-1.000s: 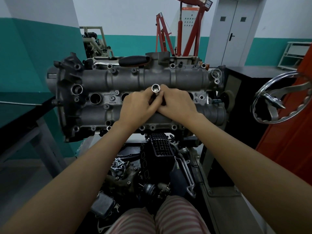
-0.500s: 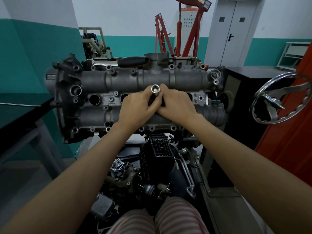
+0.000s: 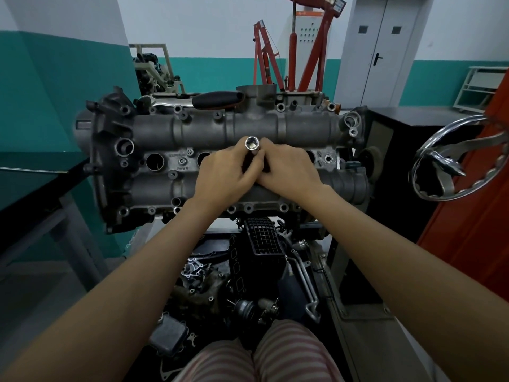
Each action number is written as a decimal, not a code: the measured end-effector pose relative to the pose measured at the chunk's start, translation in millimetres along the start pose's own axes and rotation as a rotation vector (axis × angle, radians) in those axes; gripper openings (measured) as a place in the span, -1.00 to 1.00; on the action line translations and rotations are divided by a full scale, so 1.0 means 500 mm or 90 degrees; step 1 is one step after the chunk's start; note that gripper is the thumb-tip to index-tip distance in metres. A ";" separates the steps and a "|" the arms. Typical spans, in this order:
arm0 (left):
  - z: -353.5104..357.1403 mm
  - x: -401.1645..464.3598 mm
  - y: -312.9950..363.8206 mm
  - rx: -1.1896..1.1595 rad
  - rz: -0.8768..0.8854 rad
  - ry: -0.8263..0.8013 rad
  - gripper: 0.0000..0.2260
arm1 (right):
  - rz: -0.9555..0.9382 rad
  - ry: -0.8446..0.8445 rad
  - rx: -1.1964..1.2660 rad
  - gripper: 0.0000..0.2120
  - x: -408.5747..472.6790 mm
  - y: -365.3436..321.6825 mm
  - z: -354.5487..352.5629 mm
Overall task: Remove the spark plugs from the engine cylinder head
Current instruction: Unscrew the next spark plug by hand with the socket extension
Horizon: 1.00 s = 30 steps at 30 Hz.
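The grey engine cylinder head (image 3: 170, 133) faces me on a stand, with a row of round spark plug wells across its middle; two open wells (image 3: 155, 162) show at the left. A shiny long spark plug socket (image 3: 252, 143) sticks up out of a middle well, its open end toward me. My left hand (image 3: 224, 177) grips the socket's shaft from the left. From the right, my right hand (image 3: 287, 169) holds the same socket, fingers curled around it. The plug itself is hidden.
A black-handled ratchet (image 3: 212, 100) lies on the head's far edge. A chrome handwheel (image 3: 457, 161) juts out at the right by an orange panel. Engine parts (image 3: 248, 271) crowd the space below the head. A dark bench (image 3: 41, 186) stands at the left.
The socket has tilted very slightly in my fingers; both hands stay around it at the same well.
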<state>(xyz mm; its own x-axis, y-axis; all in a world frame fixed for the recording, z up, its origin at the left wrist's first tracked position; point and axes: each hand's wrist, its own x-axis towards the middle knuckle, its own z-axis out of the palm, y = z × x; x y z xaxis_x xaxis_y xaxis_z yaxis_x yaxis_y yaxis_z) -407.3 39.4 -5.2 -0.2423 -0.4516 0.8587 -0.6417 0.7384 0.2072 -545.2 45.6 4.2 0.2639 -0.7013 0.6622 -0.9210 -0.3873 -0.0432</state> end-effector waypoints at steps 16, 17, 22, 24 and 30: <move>0.001 0.000 0.002 0.000 0.010 -0.012 -0.82 | -0.005 -0.001 0.021 -0.75 -0.004 -0.002 -0.005; 0.001 0.000 0.002 0.004 0.005 -0.008 -0.81 | -0.001 0.003 0.018 -0.74 -0.003 -0.002 -0.004; 0.004 -0.002 -0.005 -0.008 -0.007 -0.003 -0.68 | 0.003 -0.014 -0.030 -0.66 0.003 -0.002 -0.003; 0.002 -0.002 0.000 -0.017 0.000 0.001 -0.68 | -0.007 -0.020 -0.036 -0.69 0.002 0.000 -0.004; 0.000 -0.001 0.000 -0.007 0.015 -0.017 -0.69 | -0.005 -0.009 0.014 -0.78 -0.001 -0.005 -0.007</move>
<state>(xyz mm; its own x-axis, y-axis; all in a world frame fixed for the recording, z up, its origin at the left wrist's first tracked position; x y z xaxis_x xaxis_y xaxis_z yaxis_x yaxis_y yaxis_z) -407.4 39.4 -5.6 -0.2761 -0.4476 0.8505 -0.6278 0.7540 0.1930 -544.2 49.1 6.6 0.2747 -0.7070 0.6516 -0.9126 -0.4052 -0.0549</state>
